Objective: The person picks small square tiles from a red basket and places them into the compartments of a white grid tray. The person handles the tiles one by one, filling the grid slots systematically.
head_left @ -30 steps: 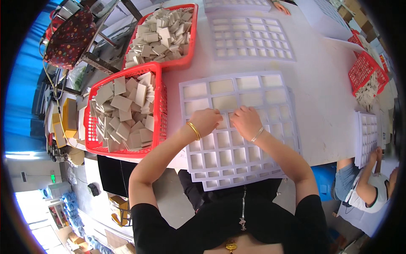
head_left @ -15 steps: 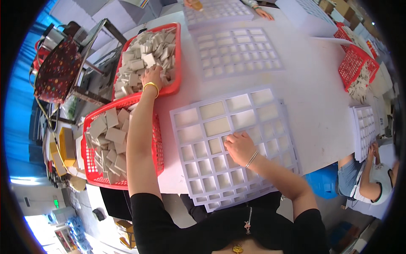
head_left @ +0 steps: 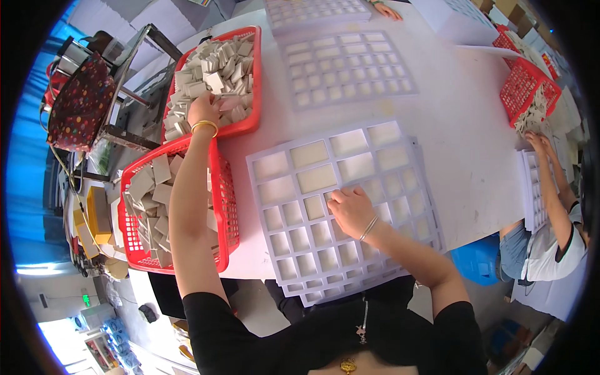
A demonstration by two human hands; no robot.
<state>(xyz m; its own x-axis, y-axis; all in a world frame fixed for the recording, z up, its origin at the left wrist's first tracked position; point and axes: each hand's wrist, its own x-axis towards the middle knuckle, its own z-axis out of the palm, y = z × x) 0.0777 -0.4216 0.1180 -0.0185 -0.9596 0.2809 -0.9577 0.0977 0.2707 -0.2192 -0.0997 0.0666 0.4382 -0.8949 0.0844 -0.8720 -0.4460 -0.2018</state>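
My left hand (head_left: pixel 204 111) reaches into the far red basket (head_left: pixel 257 81), its fingers bent down among small pale tiles (head_left: pixel 214 82); what they grip is hidden. In front of me lies a white tray (head_left: pixel 279 234) of square and rectangular compartments, on top of a stack. My right hand (head_left: pixel 352 212) rests over its middle, fingers curled together beside a small square compartment. Whatever is under those fingertips does not show. Two larger beige pieces (head_left: pixel 317 179) fill rectangular compartments above, and a smaller beige square (head_left: pixel 314 208) lies just left of the fingers.
A nearer red basket (head_left: pixel 231 206) holds larger pale tiles (head_left: pixel 161 193). Another compartment tray (head_left: pixel 347 65) lies farther back, with more stacked trays (head_left: pixel 319 15) behind it. At the right, another person (head_left: pixel 550 250) works near a red basket (head_left: pixel 528 94).
My left hand has shifted left and slightly nearer within the far basket. My right hand stays at the same compartment. The person at right has lifted their hands toward their basket.
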